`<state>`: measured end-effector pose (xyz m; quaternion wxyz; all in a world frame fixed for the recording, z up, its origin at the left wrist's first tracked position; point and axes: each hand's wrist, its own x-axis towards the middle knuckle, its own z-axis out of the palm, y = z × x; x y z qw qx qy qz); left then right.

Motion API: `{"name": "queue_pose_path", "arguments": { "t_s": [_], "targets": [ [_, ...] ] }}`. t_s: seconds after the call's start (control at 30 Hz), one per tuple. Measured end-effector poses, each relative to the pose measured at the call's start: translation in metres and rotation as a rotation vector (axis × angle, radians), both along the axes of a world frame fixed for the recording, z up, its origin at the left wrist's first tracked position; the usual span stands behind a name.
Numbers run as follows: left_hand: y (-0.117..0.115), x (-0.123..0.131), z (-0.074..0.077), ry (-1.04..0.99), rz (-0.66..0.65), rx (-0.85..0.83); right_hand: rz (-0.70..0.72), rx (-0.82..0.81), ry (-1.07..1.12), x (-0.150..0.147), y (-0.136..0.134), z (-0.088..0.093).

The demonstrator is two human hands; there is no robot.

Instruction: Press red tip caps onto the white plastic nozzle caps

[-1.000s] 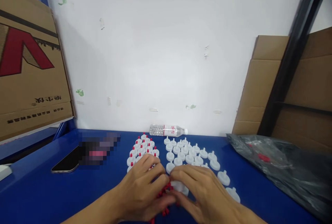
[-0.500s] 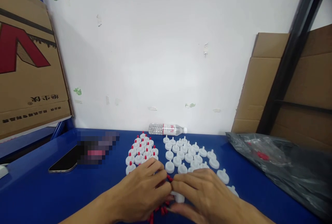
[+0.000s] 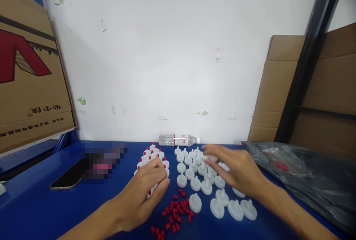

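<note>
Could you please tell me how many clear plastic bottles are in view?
1: the clear plastic bottle lies on its side at the back of the blue table, behind the white spouted caps, near the wall. No other is even partly visible.

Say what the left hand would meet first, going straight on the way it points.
Likely a red-tipped white piece, just beyond the left hand; the hand's height above the blue table is unclear.
</note>
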<state>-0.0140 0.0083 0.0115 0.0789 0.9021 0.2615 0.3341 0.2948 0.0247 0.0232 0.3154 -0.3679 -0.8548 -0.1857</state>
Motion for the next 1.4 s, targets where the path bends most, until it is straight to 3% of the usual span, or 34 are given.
{"name": "queue_pose_path", "arguments": {
  "t_s": [0.1,0.27,0.53,0.77,1.27,1.4],
  "targets": [
    [0.004,0.002,0.0,0.118,0.043,0.025,-0.248,-0.128,0.123,0.02,0.018,0.001],
    [0.002,0.01,-0.006,0.231,0.029,0.047,-0.357,-0.219,0.094,0.035,0.032,-0.002],
    [0.001,0.01,-0.01,0.272,-0.008,0.067,-0.21,-0.332,-0.091,0.041,0.034,0.0],
    [0.001,0.011,-0.013,0.309,0.024,0.068,-0.176,-0.396,-0.206,0.04,0.034,-0.005],
    [0.0,0.013,-0.011,0.353,-0.004,0.01,-0.207,-0.342,-0.231,0.036,0.028,-0.003],
    [0.009,0.006,-0.006,0.343,0.074,0.113,-0.193,-0.302,-0.216,0.036,0.029,-0.002]
  ]
}}
